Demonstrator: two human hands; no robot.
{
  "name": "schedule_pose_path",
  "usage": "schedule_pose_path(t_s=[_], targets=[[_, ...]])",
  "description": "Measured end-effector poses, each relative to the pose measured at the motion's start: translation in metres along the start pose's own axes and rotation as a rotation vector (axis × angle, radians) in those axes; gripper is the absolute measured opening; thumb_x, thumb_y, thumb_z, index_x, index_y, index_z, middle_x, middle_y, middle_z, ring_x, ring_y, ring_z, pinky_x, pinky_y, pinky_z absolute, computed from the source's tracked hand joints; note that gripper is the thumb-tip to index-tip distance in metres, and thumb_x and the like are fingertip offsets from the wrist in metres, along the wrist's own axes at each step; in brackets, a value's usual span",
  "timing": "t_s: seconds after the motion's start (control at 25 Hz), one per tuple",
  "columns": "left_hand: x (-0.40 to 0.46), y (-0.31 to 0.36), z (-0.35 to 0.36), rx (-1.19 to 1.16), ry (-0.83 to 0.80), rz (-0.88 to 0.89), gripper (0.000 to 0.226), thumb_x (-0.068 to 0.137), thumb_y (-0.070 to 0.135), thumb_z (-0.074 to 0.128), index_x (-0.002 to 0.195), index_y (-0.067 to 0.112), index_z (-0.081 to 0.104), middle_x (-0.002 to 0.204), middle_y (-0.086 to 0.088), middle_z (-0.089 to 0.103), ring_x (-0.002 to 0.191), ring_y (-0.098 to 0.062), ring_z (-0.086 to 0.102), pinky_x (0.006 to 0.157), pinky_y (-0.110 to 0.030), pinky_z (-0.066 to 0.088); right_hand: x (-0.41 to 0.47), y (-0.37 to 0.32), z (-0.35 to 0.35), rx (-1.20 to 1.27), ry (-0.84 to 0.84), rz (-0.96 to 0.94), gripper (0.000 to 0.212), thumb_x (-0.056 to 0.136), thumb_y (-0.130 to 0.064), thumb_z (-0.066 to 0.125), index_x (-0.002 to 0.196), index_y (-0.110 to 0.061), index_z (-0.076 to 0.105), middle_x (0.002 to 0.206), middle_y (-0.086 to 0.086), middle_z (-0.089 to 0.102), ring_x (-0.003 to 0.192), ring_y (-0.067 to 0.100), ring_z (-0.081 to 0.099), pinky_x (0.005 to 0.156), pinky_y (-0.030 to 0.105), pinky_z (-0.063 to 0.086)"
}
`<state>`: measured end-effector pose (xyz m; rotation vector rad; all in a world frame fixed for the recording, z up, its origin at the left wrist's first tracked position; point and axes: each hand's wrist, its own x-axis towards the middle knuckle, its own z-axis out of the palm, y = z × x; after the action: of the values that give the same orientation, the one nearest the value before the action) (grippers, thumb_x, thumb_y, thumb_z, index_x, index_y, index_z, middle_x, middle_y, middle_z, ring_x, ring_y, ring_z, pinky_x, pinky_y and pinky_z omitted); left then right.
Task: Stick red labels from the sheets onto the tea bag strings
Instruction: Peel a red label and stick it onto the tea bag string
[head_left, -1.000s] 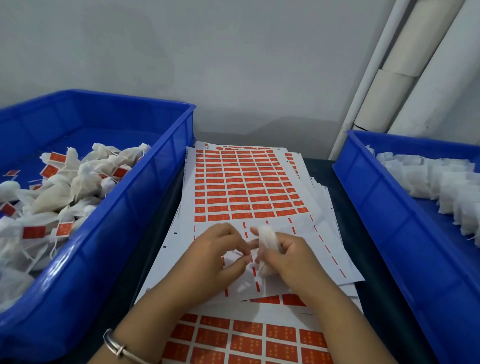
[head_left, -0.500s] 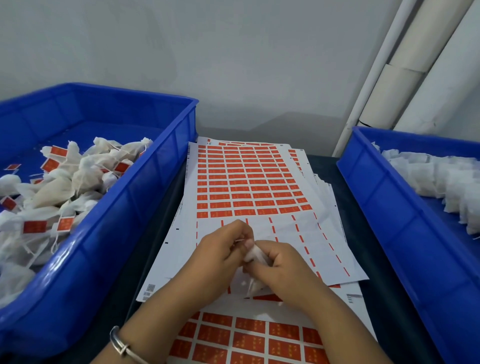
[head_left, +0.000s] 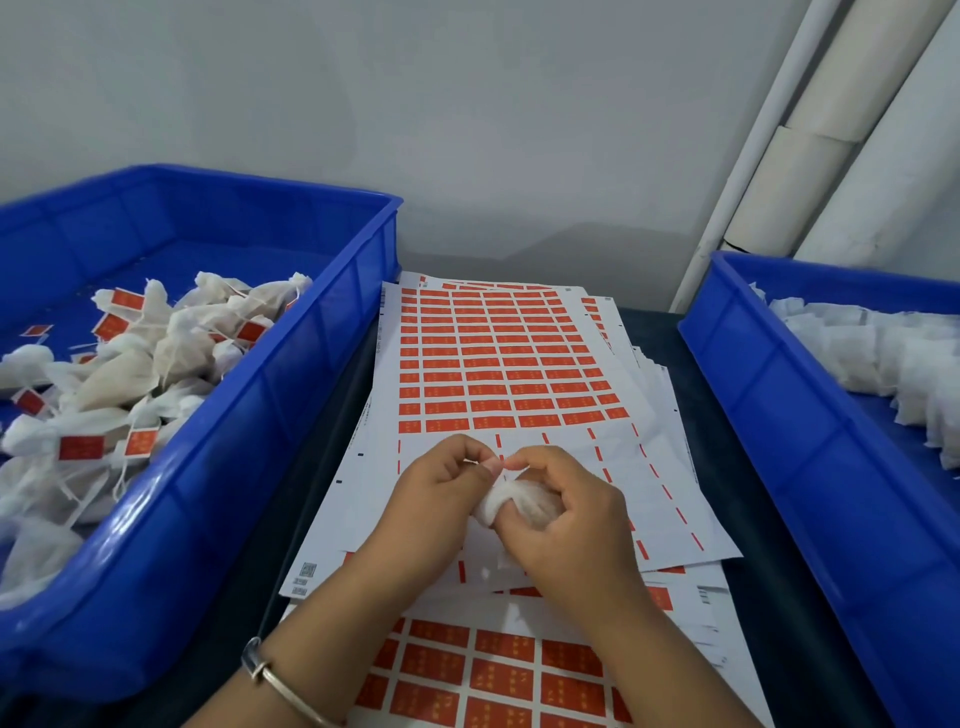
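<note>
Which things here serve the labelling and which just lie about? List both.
In use:
- tea bag, held in the right hand
- left hand, pinching at its top
- label sheets
- left bin of labelled bags
- right bin of plain bags

Lying about:
- pipes by the wall
- bracelet on the left wrist

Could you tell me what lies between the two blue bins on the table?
In the head view, stacked label sheets lie between the left bin and right bin, with both hands holding a tea bag over them.

tea bag (head_left: 511, 501) turned sideways, fingers (head_left: 480, 470) meeting above
</note>
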<state>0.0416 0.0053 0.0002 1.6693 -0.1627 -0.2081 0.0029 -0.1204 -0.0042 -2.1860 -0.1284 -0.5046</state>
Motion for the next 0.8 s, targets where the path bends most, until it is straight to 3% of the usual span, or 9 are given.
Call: schedule_pose_path(t_s=[0.16, 0.36, 0.48, 0.6, 0.68, 0.8], targets=[[0.002, -0.002, 0.001, 0.006, 0.075, -0.006, 0.019, 0.093, 0.02, 0.051, 0.077, 0.022, 0.062, 0.068, 0.01, 0.063, 0.058, 0.0, 0.056, 0.053, -0.009, 0.046, -0.001, 0.002, 0.008, -0.104, 0.161, -0.081, 0.03, 0.073, -0.032, 0.064, 0.098, -0.016, 0.072, 0.085, -0.004, 0.07, 0.072, 0.006, 0.06, 0.065, 0.016, 0.051], [0.002, -0.001, 0.001, 0.073, 0.117, 0.038, 0.016, 0.094, 0.023, 0.05, 0.081, 0.023, 0.06, 0.07, 0.013, 0.062, 0.063, 0.005, 0.056, 0.053, -0.005, 0.042, 0.0, 0.003, 0.01, -0.202, 0.106, -0.074, 0.018, 0.086, -0.023, 0.064, 0.102, -0.017, 0.069, 0.088, -0.006, 0.067, 0.071, -0.002, 0.051, 0.068, 0.005, 0.037], [0.001, -0.002, -0.005, 0.045, 0.026, -0.016, 0.014, 0.094, 0.026, 0.048, 0.084, 0.027, 0.058, 0.071, 0.013, 0.06, 0.066, 0.002, 0.055, 0.06, -0.012, 0.045, 0.001, 0.004, 0.009, -0.135, -0.048, 0.107, 0.009, 0.094, -0.027, 0.054, 0.1, -0.032, 0.058, 0.087, -0.021, 0.054, 0.075, -0.003, 0.052, 0.066, 0.005, 0.038], [-0.001, -0.002, -0.008, -0.047, -0.126, -0.063, 0.016, 0.09, 0.011, 0.051, 0.091, 0.026, 0.055, 0.08, 0.009, 0.061, 0.082, -0.011, 0.057, 0.076, -0.025, 0.046, 0.007, 0.006, 0.003, 0.025, -0.199, 0.319, 0.01, 0.097, -0.03, 0.048, 0.091, -0.033, 0.055, 0.083, -0.017, 0.058, 0.074, 0.001, 0.057, 0.062, 0.008, 0.041], [0.004, 0.0, -0.015, -0.11, -0.053, -0.06, 0.021, 0.088, 0.002, 0.051, 0.09, 0.022, 0.057, 0.084, 0.004, 0.064, 0.087, -0.016, 0.063, 0.083, -0.03, 0.051, 0.011, 0.006, -0.007, 0.167, -0.287, 0.443, 0.014, 0.096, -0.035, 0.048, 0.092, -0.031, 0.06, 0.085, -0.016, 0.064, 0.076, -0.002, 0.06, 0.06, 0.008, 0.042], [0.015, 0.008, -0.029, -0.196, 0.206, -0.062, 0.015, 0.091, 0.005, 0.054, 0.087, 0.019, 0.058, 0.075, 0.017, 0.068, 0.075, -0.002, 0.067, 0.07, -0.021, 0.052, 0.015, 0.007, -0.02, 0.47, -0.278, 0.621, 0.019, 0.094, -0.035, 0.051, 0.093, -0.027, 0.068, 0.092, -0.014, 0.07, 0.092, 0.008, 0.064, 0.079, 0.024, 0.053]])
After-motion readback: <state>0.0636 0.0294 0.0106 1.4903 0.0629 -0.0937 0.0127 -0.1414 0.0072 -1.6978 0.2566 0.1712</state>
